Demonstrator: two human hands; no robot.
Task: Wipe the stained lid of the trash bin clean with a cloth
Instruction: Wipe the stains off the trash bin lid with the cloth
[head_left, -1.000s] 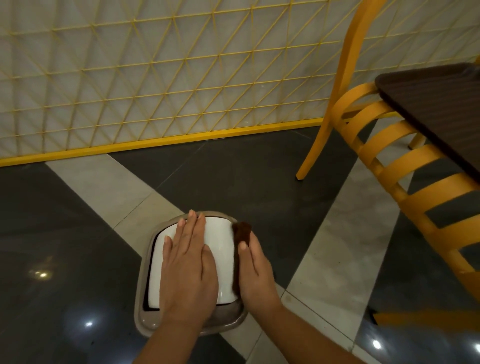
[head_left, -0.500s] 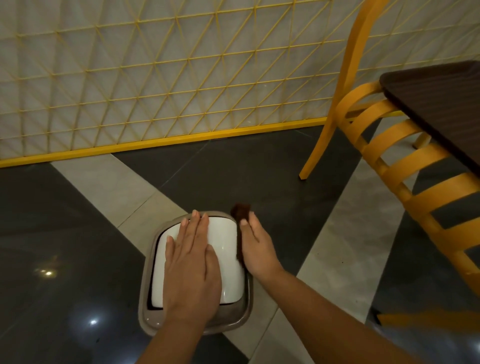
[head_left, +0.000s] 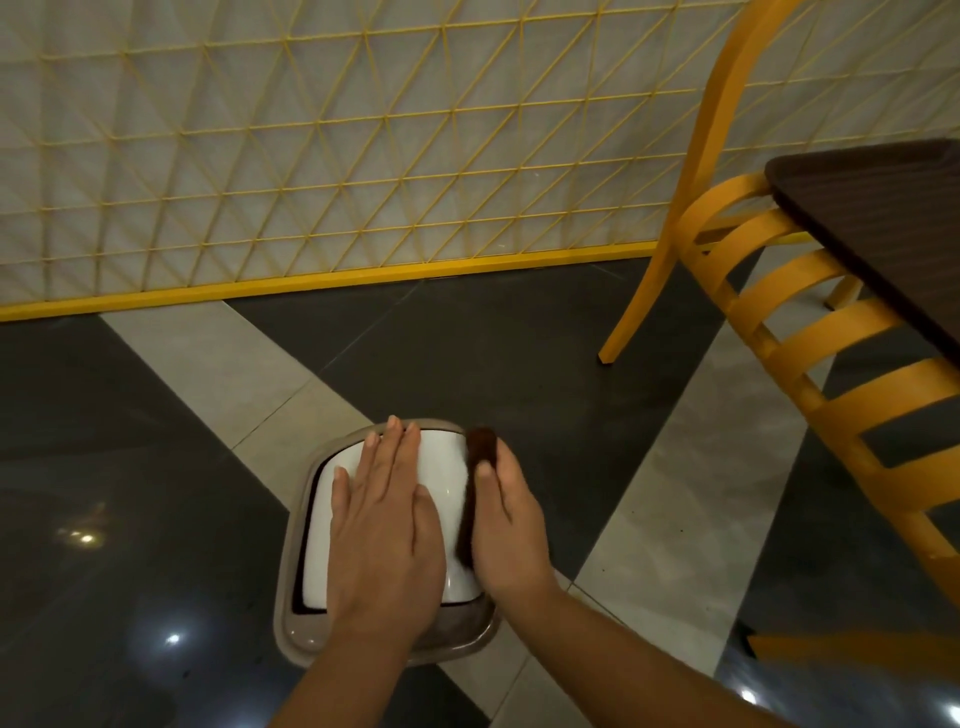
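Observation:
A small trash bin stands on the floor below me, seen from above, with a grey-brown rim (head_left: 296, 587) and a white swing lid (head_left: 444, 467). My left hand (head_left: 384, 535) lies flat on the lid with its fingers pointing away from me, covering most of it. My right hand (head_left: 506, 525) presses a dark brown cloth (head_left: 475, 478) against the lid's right edge. The cloth runs along that edge, its far end poking out past my fingertips. No stain is visible on the bare white part of the lid.
A yellow slatted chair (head_left: 810, 338) stands at the right, one leg on the floor beyond the bin. A dark brown table (head_left: 883, 218) overhangs the chair. A wall with a yellow lattice and yellow skirting (head_left: 363, 278) runs behind. The glossy floor has dark and pale tiles.
My right hand with the cloth slid forward along the lid's right edge, then back toward me. My left hand stayed flat on the lid.

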